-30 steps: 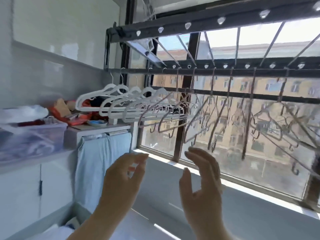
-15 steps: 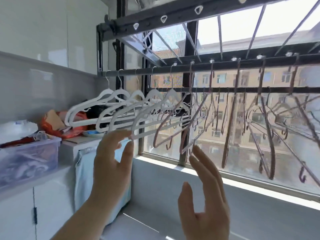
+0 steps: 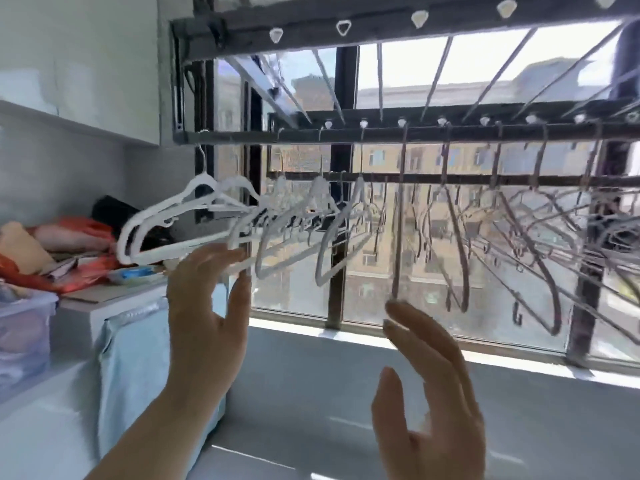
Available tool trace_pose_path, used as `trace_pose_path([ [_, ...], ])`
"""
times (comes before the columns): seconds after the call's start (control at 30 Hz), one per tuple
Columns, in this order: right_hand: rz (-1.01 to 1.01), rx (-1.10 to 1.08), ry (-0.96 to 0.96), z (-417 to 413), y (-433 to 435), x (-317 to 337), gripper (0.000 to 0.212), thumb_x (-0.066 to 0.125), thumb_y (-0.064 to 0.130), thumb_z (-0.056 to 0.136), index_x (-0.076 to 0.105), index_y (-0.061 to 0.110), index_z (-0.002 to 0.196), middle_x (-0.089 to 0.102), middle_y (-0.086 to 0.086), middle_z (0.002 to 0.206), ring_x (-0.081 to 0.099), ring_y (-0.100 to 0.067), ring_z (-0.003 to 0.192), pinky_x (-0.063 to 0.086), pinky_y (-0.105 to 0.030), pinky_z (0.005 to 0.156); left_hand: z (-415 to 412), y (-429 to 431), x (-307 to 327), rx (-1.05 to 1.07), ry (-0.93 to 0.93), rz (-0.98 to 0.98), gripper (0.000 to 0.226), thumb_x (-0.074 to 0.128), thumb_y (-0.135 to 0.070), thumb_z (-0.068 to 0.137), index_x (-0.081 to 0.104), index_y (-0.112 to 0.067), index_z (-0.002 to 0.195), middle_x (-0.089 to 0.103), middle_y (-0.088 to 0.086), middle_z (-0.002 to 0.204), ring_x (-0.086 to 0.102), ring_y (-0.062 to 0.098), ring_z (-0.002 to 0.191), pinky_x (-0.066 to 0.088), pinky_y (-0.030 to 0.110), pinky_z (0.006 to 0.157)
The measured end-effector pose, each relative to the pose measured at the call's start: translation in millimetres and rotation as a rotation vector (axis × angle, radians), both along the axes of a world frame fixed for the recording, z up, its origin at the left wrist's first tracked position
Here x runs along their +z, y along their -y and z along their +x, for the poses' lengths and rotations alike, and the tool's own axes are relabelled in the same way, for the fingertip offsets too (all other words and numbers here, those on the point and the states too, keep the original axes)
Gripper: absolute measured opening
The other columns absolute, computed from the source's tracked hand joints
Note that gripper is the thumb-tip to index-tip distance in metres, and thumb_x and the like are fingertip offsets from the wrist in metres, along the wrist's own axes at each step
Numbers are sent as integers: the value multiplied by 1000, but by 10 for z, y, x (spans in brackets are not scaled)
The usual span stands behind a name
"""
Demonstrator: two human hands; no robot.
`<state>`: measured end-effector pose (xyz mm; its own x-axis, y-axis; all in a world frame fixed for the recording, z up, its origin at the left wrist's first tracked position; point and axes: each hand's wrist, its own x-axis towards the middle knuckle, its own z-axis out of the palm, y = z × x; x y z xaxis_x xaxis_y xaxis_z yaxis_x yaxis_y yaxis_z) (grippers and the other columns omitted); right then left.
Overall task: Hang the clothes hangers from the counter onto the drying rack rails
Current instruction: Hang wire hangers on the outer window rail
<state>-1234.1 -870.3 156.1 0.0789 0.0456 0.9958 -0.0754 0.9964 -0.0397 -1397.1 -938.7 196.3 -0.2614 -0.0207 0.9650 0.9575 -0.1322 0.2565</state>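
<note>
Several white hangers [image 3: 194, 220] hang in a row from the dark drying rack rail [image 3: 381, 136] at the left. Further right on the same rail hang several dark brownish hangers [image 3: 457, 244]. My left hand [image 3: 204, 306] is raised with straight fingers, its fingertips touching the lower bar of the white hangers. My right hand [image 3: 429, 393] is open, palm inward, just below the bottom tip of a dark hanger, holding nothing. A second rail [image 3: 346, 26] runs higher and nearer, bare of hangers.
A white counter [image 3: 104, 296] at the left carries red and orange bags [image 3: 69, 237] and a clear plastic box [image 3: 24, 327]. A light blue cloth [image 3: 138, 358] hangs down its side. The window [image 3: 450, 81] and grey sill [image 3: 415, 344] lie behind the rack.
Both hands have risen toward the rack. My left hand came up from below to touch the white hangers. The view moved closer to the rail.
</note>
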Motion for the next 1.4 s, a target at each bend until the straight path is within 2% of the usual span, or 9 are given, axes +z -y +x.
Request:
trace_pose_path([
  [0.07, -50, -20, 30, -241, 70, -3, 28, 38, 31, 95, 51, 18, 116, 46, 26, 128, 45, 2, 122, 34, -10, 100, -191, 65, -10, -56, 65, 12, 32, 42, -27, 83, 57, -12, 108, 44, 2, 111, 36, -18, 102, 17, -7, 94],
  [0.2, -253, -37, 50, -642, 144, 65, 43, 44, 25, 82, 42, 24, 125, 45, 25, 125, 43, 3, 121, 30, -4, 100, -438, 96, 4, -189, 251, -86, 51, 45, -40, 81, 52, -7, 119, 45, -1, 118, 40, 5, 107, 26, 8, 95],
  [0.33, -450, -78, 51, -892, 163, 213, 52, 39, 41, 78, 38, 36, 129, 39, 21, 127, 47, -16, 122, 35, -25, 102, -529, 50, 56, -310, 354, -219, 47, 59, -25, 87, 43, -15, 131, 43, -4, 125, 40, 15, 121, 28, 21, 98],
  [0.4, -526, -120, 58, -947, 134, 279, 61, 36, 45, 76, 34, 25, 134, 37, 16, 128, 43, -16, 124, 33, -29, 103, -565, 10, 65, -337, 348, -250, 53, 62, -27, 85, 42, -14, 132, 47, 0, 129, 42, 18, 124, 30, 26, 102],
  [0.5, -590, -175, 65, -977, 73, 356, 62, 42, 36, 80, 38, 11, 136, 37, 15, 125, 41, -13, 124, 30, -25, 104, -602, -48, 51, -385, 338, -302, 52, 61, -21, 84, 42, -15, 132, 50, -6, 117, 45, 12, 116, 31, 21, 96],
  [0.67, -589, -219, 82, -1042, 53, 416, 56, 42, 24, 78, 46, 9, 131, 43, 14, 118, 45, -9, 113, 29, -18, 97, -686, -111, -6, -399, 351, -352, 50, 60, -19, 84, 43, -15, 131, 49, -12, 110, 45, 9, 111, 29, 20, 92],
  [0.97, -603, -256, 35, -1090, -53, 479, 38, 50, -4, 87, 54, 5, 124, 63, -8, 118, 59, -21, 109, 41, -25, 95, -624, -113, 28, -409, 339, -340, 36, 58, -23, 86, 54, -17, 122, 43, -17, 104, 38, 3, 103, 27, 16, 89],
  [1.2, -633, -292, -21, -889, -57, 493, 39, 46, -5, 89, 52, 5, 126, 64, -6, 116, 60, -15, 106, 40, -17, 91, -599, -112, 39, -399, 341, -346, 36, 56, -25, 87, 55, -16, 122, 47, -12, 112, 40, 4, 105, 27, 14, 87],
  [1.4, -650, -301, -15, -819, -44, 510, 39, 44, -5, 90, 52, 6, 127, 62, -6, 118, 58, -13, 107, 39, -15, 91, -570, -100, 52, -419, 351, -364, 36, 55, -27, 87, 54, -18, 122, 52, -3, 127, 45, 15, 119, 32, 23, 97],
])
